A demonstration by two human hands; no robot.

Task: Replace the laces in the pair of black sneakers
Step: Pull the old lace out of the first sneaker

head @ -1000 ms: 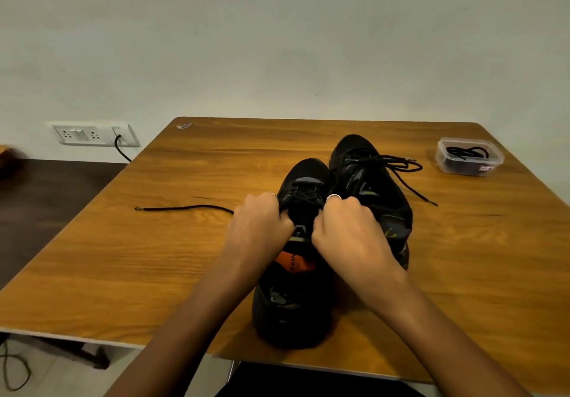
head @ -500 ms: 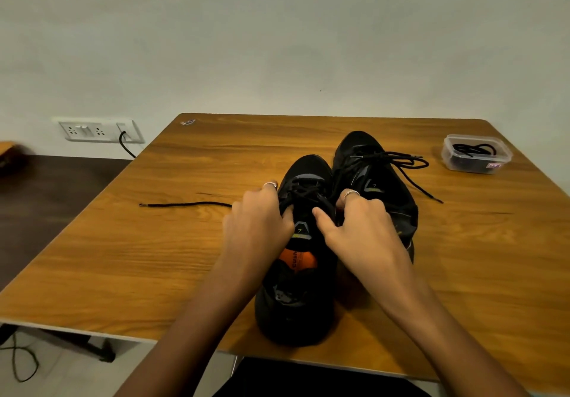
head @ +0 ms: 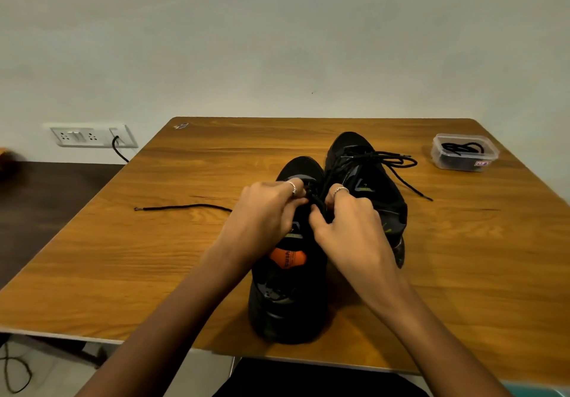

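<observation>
Your left hand (head: 262,211) and right hand (head: 345,224) both pinch the lace (head: 314,199) on the near sneaker (head: 287,298) at the desk's (head: 123,258) front edge; the far sneaker (head: 367,177) is still laced, so you look barely started.

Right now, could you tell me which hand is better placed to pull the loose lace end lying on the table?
Probably the left hand: the loose lace end trails out on its side of the near sneaker, while the right hand would have to cross over.
</observation>
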